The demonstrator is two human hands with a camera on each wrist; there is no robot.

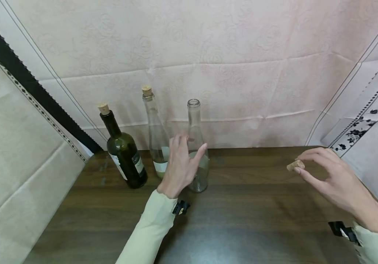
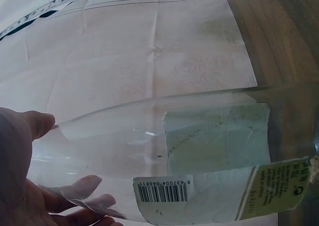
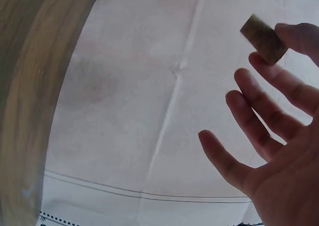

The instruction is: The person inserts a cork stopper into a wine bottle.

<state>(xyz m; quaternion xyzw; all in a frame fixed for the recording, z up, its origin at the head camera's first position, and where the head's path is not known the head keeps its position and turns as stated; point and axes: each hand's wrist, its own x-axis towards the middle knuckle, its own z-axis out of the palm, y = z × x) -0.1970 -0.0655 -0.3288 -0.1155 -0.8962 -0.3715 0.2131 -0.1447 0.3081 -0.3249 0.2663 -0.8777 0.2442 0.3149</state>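
Observation:
An uncorked clear glass bottle (image 1: 193, 114) stands upright on the wooden table. My left hand (image 1: 183, 165) holds it around its upper body, thumb on one side. In the left wrist view the fingertips show through the glass of the bottle (image 2: 109, 141), which bears a pale label with a barcode. Off to the right, above the table, my right hand (image 1: 337, 179) pinches a cork (image 1: 296, 165) between thumb and index finger. The right wrist view shows that cork (image 3: 264, 38) at the fingertips, with the other fingers spread apart.
Left of the held bottle stands a corked clear bottle (image 1: 156, 124) with a pale label. Further left is a dark green corked wine bottle (image 1: 124, 154). Behind the wooden table (image 1: 242, 220) hangs a pale patterned cloth (image 1: 228, 73), with more cloth at both sides.

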